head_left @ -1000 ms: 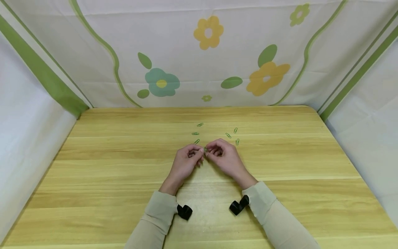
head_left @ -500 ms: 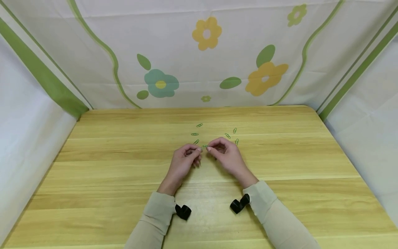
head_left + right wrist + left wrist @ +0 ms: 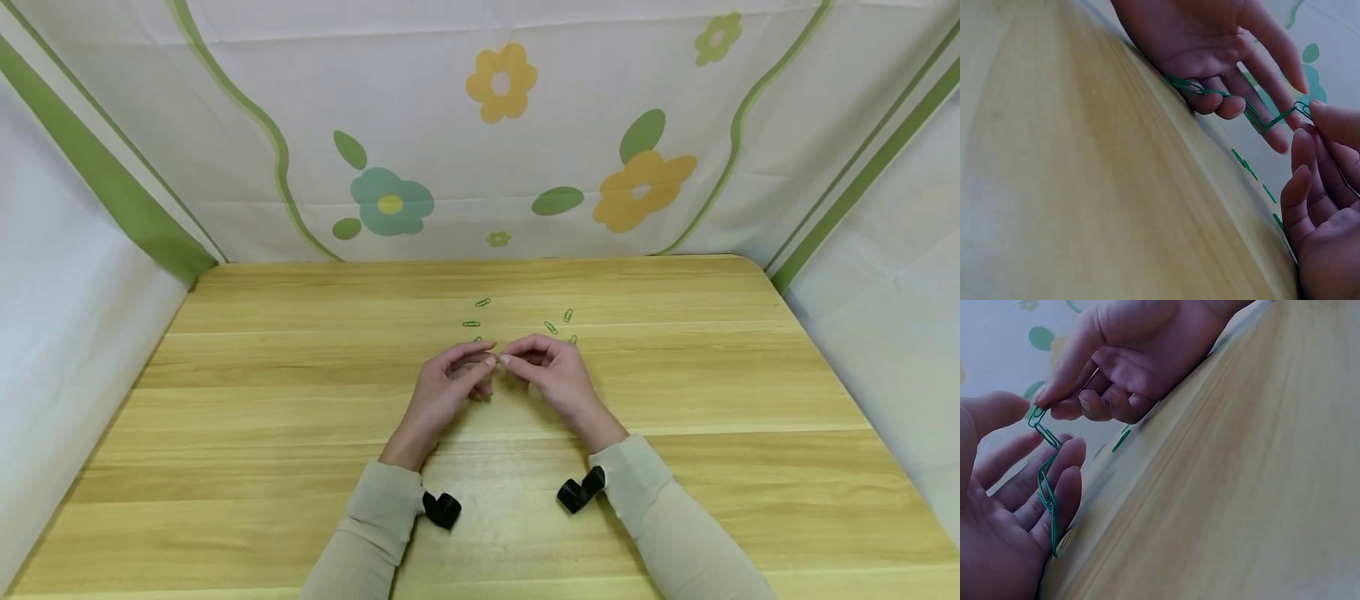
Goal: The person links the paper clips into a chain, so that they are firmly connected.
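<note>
A chain of linked green paper clips [image 3: 1045, 481] hangs between the hands, plainest in the two wrist views. My right hand [image 3: 551, 375] pinches its upper end clip [image 3: 1302, 109] between thumb and forefinger. Below, the chain drapes over the fingers of my left hand [image 3: 446, 383], whose thumb stands apart from the spread fingers [image 3: 1067, 487]. In the head view both hands' fingertips meet closely and mostly hide the chain.
Loose green paper clips lie on the wooden table [image 3: 262, 417] beyond the hands. At the left are clips such as this paper clip [image 3: 471, 324]; another paper clip [image 3: 551, 327] lies among those at the right. A flowered curtain [image 3: 450, 125] backs the table.
The hands drew slightly apart, showing a green clip at the right fingertips, then came close again. My left fingers have spread and reached forward, partly covering a loose clip.
</note>
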Demonstrator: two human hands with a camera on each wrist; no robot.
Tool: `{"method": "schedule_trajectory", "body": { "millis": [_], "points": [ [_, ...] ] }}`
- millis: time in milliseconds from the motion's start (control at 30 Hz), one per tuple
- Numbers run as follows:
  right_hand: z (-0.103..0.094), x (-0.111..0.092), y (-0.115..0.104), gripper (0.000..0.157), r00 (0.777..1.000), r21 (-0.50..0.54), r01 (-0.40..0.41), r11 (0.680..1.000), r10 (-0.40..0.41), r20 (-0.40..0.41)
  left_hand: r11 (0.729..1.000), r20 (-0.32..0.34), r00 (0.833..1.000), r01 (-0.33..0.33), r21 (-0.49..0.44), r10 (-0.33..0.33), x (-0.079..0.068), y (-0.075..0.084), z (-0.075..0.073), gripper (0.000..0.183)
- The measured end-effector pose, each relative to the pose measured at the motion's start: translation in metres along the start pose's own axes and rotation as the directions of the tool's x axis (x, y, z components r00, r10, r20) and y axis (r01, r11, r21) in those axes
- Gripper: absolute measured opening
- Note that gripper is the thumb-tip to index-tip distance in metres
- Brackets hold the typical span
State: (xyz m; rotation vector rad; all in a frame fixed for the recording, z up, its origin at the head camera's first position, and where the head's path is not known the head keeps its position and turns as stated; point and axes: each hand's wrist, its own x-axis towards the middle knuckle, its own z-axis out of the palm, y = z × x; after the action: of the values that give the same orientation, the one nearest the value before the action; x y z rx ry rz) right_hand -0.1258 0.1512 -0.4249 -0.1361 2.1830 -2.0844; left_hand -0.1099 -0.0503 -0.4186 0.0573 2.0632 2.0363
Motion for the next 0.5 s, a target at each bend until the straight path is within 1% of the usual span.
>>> {"method": "schedule_trajectory", "body": {
  "millis": [133,300,500],
  "points": [
    [0.0004,-0.0009,-0.0003,0.019,1.0,-0.009,-0.001,1.0,0.001,0.018,0.999,0.014,1.0,-0.01,0.03,0.01,0.0002,0.0,0.0015,0.025],
    [0.0007,-0.0011,-0.0005,0.02,1.0,-0.01,0.002,1.0,-0.001,0.016,0.999,0.002,1.0,-0.025,0.042,0.025,-0.0002,-0.0006,0.0026,0.017],
    [0.0012,-0.0006,0.0003,0.021,1.0,-0.013,-0.002,1.0,0.002,-0.003,0.998,0.007,0.999,-0.047,0.042,0.047,-0.0005,-0.0015,0.0034,0.017]
  ]
}}
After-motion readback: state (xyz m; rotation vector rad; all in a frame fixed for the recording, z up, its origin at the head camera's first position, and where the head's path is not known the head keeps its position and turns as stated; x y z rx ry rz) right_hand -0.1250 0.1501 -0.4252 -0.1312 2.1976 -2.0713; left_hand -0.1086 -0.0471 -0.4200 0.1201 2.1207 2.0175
